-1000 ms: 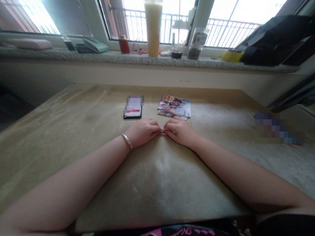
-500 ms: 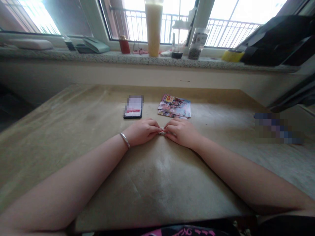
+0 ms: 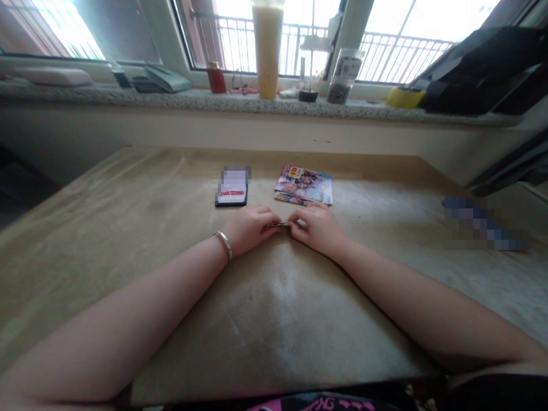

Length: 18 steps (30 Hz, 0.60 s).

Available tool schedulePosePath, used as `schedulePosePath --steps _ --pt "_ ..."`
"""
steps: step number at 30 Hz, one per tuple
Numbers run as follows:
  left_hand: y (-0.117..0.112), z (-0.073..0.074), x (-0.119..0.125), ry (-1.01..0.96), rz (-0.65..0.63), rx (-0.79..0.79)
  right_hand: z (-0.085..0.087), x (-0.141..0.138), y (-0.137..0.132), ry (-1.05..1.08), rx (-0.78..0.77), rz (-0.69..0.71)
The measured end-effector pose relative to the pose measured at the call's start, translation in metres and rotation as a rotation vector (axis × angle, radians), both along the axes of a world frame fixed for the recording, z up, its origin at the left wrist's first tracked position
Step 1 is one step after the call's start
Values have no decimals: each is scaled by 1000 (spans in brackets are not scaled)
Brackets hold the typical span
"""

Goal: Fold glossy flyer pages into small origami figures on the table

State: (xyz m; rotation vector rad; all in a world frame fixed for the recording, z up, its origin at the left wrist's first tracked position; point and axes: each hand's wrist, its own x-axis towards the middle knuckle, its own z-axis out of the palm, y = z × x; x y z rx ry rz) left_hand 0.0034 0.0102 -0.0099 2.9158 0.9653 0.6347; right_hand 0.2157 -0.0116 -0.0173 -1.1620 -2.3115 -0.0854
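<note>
Between my hands is a small, thin folded strip [image 3: 282, 224] that looks like printed paper, held low over the table. My left hand [image 3: 252, 225] pinches its left end, with a silver bangle round the wrist. The right end is in the pinch of my right hand [image 3: 317, 225]. Fingers cover most of the strip, so its full shape is hidden. Just beyond my right hand lie colourful printed leaflets [image 3: 306, 184], stacked and slightly fanned. A phone [image 3: 232, 185] with a blurred lit screen lies beyond my left hand.
The tan-covered table [image 3: 257, 319] reaches to the wall below a stone windowsill [image 3: 171, 100]. On the sill stand a tall yellowish container [image 3: 268, 51], a red jar [image 3: 217, 78], a clear jar [image 3: 343, 77] and a black bag [image 3: 483, 71]. A blurred bluish item [image 3: 483, 222] lies at the table's right.
The strip looks flatter and thinner, and more of it shows between my hands. My right fingertips have shifted slightly right; my left wrist has turned a little. Other things stay put.
</note>
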Motion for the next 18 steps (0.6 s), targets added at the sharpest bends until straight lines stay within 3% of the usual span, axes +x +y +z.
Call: schedulePosePath --steps 10,18 --pt "-4 1 4 -26 22 91 4 -3 -6 -72 24 -3" --pt "1 0 2 -119 29 35 2 0 -3 56 -6 -10"
